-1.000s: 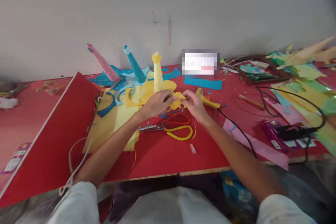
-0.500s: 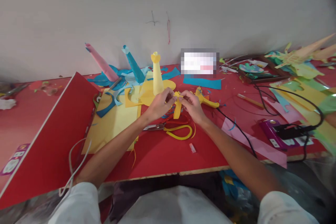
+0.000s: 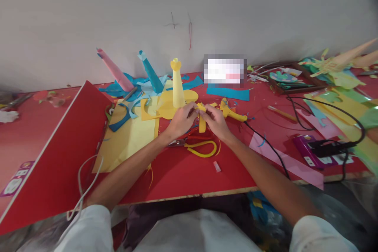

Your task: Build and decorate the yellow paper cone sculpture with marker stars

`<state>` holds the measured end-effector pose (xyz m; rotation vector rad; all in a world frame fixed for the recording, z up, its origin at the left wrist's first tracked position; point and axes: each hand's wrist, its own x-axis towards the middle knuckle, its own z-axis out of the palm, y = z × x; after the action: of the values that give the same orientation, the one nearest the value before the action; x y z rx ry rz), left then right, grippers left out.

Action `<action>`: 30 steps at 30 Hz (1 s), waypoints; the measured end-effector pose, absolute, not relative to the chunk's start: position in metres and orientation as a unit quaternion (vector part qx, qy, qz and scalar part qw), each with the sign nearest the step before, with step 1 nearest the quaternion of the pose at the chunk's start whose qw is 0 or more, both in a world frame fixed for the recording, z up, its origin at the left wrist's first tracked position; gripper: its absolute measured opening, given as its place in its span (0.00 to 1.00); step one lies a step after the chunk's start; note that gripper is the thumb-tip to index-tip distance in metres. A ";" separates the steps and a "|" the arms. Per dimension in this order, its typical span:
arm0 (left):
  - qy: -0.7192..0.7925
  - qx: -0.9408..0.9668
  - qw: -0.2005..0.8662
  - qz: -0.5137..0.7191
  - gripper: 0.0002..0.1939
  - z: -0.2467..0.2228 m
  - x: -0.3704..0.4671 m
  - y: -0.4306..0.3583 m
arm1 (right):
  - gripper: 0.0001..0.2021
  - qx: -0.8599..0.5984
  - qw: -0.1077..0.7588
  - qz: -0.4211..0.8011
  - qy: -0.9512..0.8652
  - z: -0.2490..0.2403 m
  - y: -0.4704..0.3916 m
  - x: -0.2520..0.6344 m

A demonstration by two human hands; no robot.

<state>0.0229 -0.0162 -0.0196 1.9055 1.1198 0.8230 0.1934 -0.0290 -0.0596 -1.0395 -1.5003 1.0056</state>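
Note:
A yellow paper strip [image 3: 202, 123] is pinched between my two hands, one end hanging down. My left hand [image 3: 183, 119] grips it from the left, and my right hand [image 3: 216, 120] closes on it from the right. Just below them lie scissors [image 3: 201, 149] with red and yellow handles. Beside my right hand rests a yellow glue gun [image 3: 233, 113] with a black cord. Behind my left hand a pale yellow paper cone [image 3: 177, 88] stands upright on a yellow paper piece [image 3: 165, 104]. The fingertips partly hide the strip's upper end.
Pink [image 3: 115, 70] and blue [image 3: 151, 73] paper cones lean at the back left. Yellow sheets [image 3: 130, 141] lie near a red upright board [image 3: 59, 145]. To the right are a pencil [image 3: 282, 113], a pink paper strip [image 3: 283, 157] and a purple power box [image 3: 313, 153].
My hands have shifted slightly, the left one a little lower and to the right. The strip's hanging end has swung slightly right and now hangs straighter.

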 end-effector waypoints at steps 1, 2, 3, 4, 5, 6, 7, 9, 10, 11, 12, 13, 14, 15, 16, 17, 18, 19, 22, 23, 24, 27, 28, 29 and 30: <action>0.441 0.747 0.380 0.320 0.08 -0.019 0.023 -0.017 | 0.22 -0.433 0.507 0.410 -0.622 -0.060 -0.029 0.194; 0.441 0.749 0.379 0.317 0.08 -0.018 0.024 -0.017 | 0.22 -0.435 0.509 0.405 -0.622 -0.061 -0.029 0.194; 0.440 0.752 0.377 0.316 0.07 -0.018 0.024 -0.018 | 0.22 -0.435 0.511 0.404 -0.622 -0.062 -0.029 0.194; 0.436 0.754 0.376 0.314 0.07 -0.017 0.024 -0.018 | 0.21 -0.433 0.510 0.407 -0.622 -0.062 -0.028 0.195; 0.433 0.757 0.376 0.313 0.07 -0.016 0.024 -0.018 | 0.20 -0.430 0.509 0.412 -0.622 -0.063 -0.028 0.195; 0.430 0.760 0.375 0.312 0.08 -0.015 0.024 -0.019 | 0.19 -0.426 0.508 0.417 -0.622 -0.063 -0.027 0.196; 0.427 0.762 0.375 0.311 0.08 -0.015 0.024 -0.019 | 0.18 -0.423 0.507 0.420 -0.623 -0.063 -0.027 0.196; 0.422 0.765 0.375 0.310 0.09 -0.014 0.023 -0.019 | 0.17 -0.419 0.510 0.420 -0.623 -0.063 -0.026 0.197; 0.420 0.766 0.375 0.310 0.09 -0.013 0.023 -0.020 | 0.16 -0.417 0.512 0.420 -0.623 -0.062 -0.025 0.197; 0.418 0.767 0.375 0.311 0.10 -0.013 0.023 -0.020 | 0.16 -0.415 0.512 0.422 -0.622 -0.062 -0.025 0.197; 0.416 0.768 0.376 0.310 0.10 -0.012 0.023 -0.020 | 0.15 -0.412 0.512 0.427 -0.620 -0.061 -0.025 0.197; 0.415 0.768 0.377 0.310 0.11 -0.012 0.024 -0.020 | 0.15 -0.410 0.512 0.435 -0.618 -0.060 -0.025 0.197; 0.414 0.767 0.380 0.309 0.11 -0.012 0.024 -0.020 | 0.14 -0.407 0.511 0.443 -0.614 -0.060 -0.026 0.197; 0.413 0.765 0.385 0.309 0.11 -0.012 0.024 -0.020 | 0.14 -0.404 0.511 0.452 -0.610 -0.059 -0.026 0.197; 0.413 0.762 0.390 0.310 0.12 -0.012 0.024 -0.021 | 0.14 -0.403 0.511 0.459 -0.605 -0.058 -0.027 0.197; 0.413 0.759 0.397 0.311 0.12 -0.012 0.024 -0.021 | 0.14 -0.402 0.512 0.465 -0.600 -0.058 -0.027 0.197; 0.412 0.756 0.401 0.312 0.12 -0.012 0.023 -0.021 | 0.14 -0.402 0.513 0.471 -0.595 -0.058 -0.027 0.197; 0.410 0.755 0.404 0.312 0.12 -0.011 0.023 -0.021 | 0.15 -0.401 0.513 0.475 -0.591 -0.058 -0.028 0.197; 0.408 0.760 0.400 0.310 0.12 -0.010 0.023 -0.020 | 0.18 -0.406 0.517 0.476 -0.585 -0.060 -0.028 0.198; 0.409 0.761 0.397 0.309 0.12 -0.010 0.023 -0.020 | 0.19 -0.409 0.518 0.472 -0.585 -0.060 -0.027 0.198; 0.411 0.762 0.395 0.308 0.11 -0.009 0.023 -0.020 | 0.20 -0.411 0.518 0.468 -0.587 -0.061 -0.027 0.198; 0.417 0.761 0.391 0.307 0.11 -0.007 0.024 -0.022 | 0.20 -0.415 0.514 0.456 -0.596 -0.061 -0.026 0.198; 0.419 0.761 0.387 0.308 0.11 -0.007 0.024 -0.022 | 0.19 -0.415 0.513 0.455 -0.598 -0.061 -0.026 0.198; 0.422 0.762 0.381 0.311 0.11 -0.007 0.025 -0.023 | 0.19 -0.415 0.511 0.454 -0.601 -0.060 -0.026 0.198; 0.424 0.763 0.373 0.315 0.11 -0.008 0.025 -0.024 | 0.19 -0.415 0.508 0.452 -0.604 -0.059 -0.027 0.198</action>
<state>0.0251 -0.0239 -0.0076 1.9540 1.0856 0.8063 0.1981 -0.0265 -0.0595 -1.0006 -1.4557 1.0899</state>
